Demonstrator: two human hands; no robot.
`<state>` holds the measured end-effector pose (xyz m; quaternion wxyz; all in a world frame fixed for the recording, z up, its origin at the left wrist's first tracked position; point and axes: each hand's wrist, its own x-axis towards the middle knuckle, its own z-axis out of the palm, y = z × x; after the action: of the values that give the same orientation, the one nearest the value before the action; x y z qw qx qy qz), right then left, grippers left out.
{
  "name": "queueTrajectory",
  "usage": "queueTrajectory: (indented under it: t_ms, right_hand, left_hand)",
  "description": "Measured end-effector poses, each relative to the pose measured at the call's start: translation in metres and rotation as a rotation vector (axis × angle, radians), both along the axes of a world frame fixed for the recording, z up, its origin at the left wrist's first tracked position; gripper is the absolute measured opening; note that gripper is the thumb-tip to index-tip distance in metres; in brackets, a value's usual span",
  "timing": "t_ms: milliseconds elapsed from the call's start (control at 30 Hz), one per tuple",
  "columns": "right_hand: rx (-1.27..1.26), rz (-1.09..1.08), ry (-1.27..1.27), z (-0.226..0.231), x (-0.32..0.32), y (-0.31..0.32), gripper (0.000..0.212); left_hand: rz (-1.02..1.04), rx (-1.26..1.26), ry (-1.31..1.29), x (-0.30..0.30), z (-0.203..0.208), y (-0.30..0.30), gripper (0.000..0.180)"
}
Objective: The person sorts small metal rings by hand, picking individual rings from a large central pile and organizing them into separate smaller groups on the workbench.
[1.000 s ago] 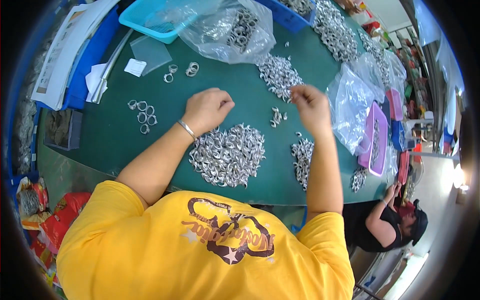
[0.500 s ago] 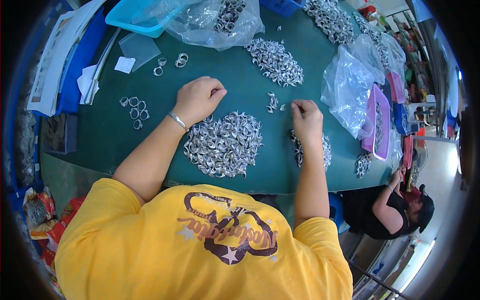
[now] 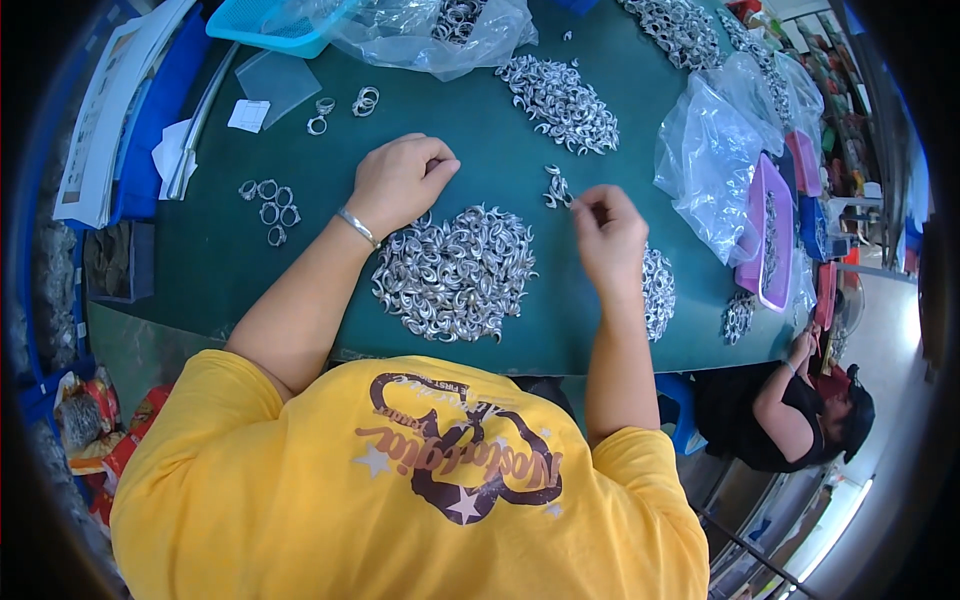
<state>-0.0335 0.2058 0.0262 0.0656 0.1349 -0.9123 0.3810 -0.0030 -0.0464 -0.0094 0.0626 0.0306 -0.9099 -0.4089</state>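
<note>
My left hand point(image 3: 405, 182) is closed in a loose fist just beyond a large heap of small silver crescent-shaped metal pieces point(image 3: 455, 275). Anything inside its curled fingers is hidden. My right hand point(image 3: 612, 240) has thumb and index finger pinched together over the green table. Whatever may be between those fingertips is too small to make out. Close to them lies a small cluster of the same crescents point(image 3: 557, 187). Another pile of crescents point(image 3: 659, 295) shows beside my right wrist, partly covered by it. Farther away is a bigger pile point(image 3: 560, 103).
Several silver rings point(image 3: 270, 212) lie on the green table point(image 3: 320, 240) at left. A clear plastic bag point(image 3: 705, 165) and a pink tray point(image 3: 768, 230) stand at right. At the far left is a turquoise basket point(image 3: 270, 30). A co-worker point(image 3: 785, 415) sits at right.
My right hand has shifted left, and its thumb and index finger now meet near the small cluster. My left hand stays closed beyond the heap. The whole view has shifted slightly.
</note>
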Motion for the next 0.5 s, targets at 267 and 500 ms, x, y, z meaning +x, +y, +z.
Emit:
queueTrajectory:
  t_ms: [267, 500]
  right_hand:
    - [0.210, 0.036, 0.052, -0.020, -0.009, 0.008, 0.011]
    - [0.400, 0.049, 0.197, -0.014, 0.004, 0.019, 0.010]
  left_hand:
    - [-0.007, -0.003, -0.029, -0.002, 0.000, 0.003, 0.014]
    - [-0.003, -0.008, -0.023, -0.001, 0.001, 0.002, 0.014]
